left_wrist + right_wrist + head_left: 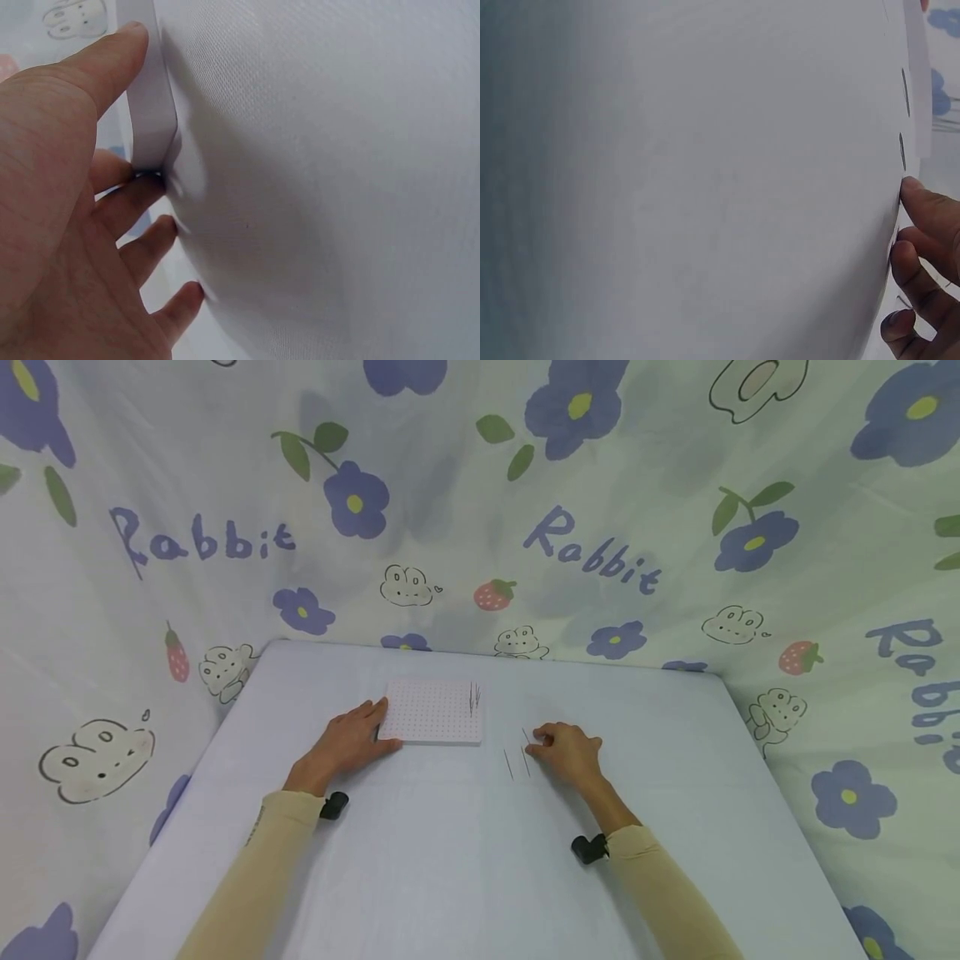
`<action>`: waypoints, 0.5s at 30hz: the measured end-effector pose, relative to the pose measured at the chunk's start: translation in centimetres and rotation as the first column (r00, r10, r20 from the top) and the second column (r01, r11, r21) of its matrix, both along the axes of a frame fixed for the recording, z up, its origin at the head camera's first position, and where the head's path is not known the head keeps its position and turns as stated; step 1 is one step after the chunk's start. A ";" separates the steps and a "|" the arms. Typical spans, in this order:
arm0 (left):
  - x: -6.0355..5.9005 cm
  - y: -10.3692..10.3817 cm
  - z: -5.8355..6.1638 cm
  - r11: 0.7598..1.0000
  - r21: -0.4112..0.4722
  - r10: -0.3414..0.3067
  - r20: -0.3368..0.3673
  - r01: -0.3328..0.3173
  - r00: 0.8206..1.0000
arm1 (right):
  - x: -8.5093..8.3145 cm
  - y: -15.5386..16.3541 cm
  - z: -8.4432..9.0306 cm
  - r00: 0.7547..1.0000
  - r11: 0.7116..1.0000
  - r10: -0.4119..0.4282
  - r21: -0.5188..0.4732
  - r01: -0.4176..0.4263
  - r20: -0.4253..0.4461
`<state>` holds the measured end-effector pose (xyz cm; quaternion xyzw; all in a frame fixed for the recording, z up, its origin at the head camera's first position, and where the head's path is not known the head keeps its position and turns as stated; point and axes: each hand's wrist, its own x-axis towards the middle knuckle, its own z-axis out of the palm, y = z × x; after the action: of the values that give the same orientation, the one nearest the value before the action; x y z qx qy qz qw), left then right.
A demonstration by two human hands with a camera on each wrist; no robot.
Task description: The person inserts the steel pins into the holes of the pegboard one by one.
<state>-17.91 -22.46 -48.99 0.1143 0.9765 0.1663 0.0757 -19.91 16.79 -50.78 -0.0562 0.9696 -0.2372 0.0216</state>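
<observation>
Perforated white board (pixel 431 714), left hand (pixel 347 743) at its left edge, fingers apart, right hand (pixel 567 753) beside thin dark needles (pixel 508 764) on table (pixel 420 868), cannot tell if pinching one.

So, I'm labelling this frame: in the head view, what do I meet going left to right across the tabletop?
Left hand, white dotted board, leftmost loose thin dark stick, right hand.

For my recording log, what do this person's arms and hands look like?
The left sleeve and right sleeve are beige, ending near the wrists; dark marking on the left one is too small to read. Each wrist has a black camera. The left hand and right hand are gloveless.
</observation>
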 end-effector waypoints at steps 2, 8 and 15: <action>0.0 0.0 0.0 1.000 -0.001 -0.001 -0.002 0.001 1.000 | 0.0 0.0 0.0 1.000 1.000 0.001 0.010 -0.001 -0.003; 0.2 0.1 0.1 1.000 -0.004 -0.004 -0.013 0.004 1.000 | -0.1 0.1 0.3 1.000 0.999 0.012 0.038 -0.012 -0.007; 0.2 0.1 0.1 1.000 0.004 0.002 -0.006 -0.002 1.000 | -0.5 0.4 0.5 1.000 1.000 0.020 0.017 -0.021 0.007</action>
<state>-17.73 -22.34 -48.84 0.1140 0.9765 0.1678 0.0723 -20.44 17.15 -50.27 -0.0652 0.9709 -0.2287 0.0277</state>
